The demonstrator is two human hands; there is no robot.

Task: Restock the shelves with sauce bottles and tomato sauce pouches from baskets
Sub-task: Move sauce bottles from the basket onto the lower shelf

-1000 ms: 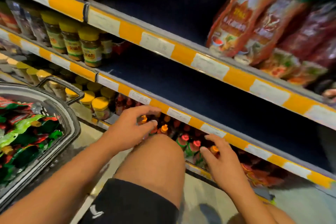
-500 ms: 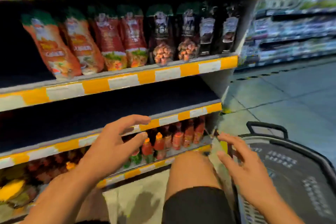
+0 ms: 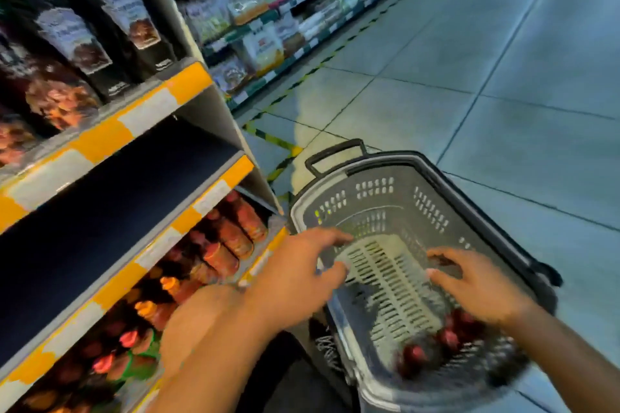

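A grey plastic basket (image 3: 385, 191) stands on the floor to the right of the shelf unit. A few red-capped sauce bottles (image 3: 432, 345) lie blurred at its near end. My left hand (image 3: 298, 271) hovers over the basket's left rim with fingers spread and holds nothing. My right hand (image 3: 476, 282) hangs over the basket's middle, fingers loosely spread, also holding nothing. On the bottom shelf (image 3: 188, 218) stand rows of sauce bottles (image 3: 228, 241) with red and orange caps. Dark pouches (image 3: 77, 37) fill the shelf above.
The middle shelf (image 3: 110, 211) is dark and bare. My knee (image 3: 201, 322) is in front of the bottom shelf. Another stocked shelf row (image 3: 285, 10) runs along the far side of the tiled aisle floor (image 3: 503, 94). The basket's black handle (image 3: 335, 151) points away from me.
My view has swung right from the shelf to the basket. Both hands moved from the bottom shelf's front to above the basket, still holding nothing.
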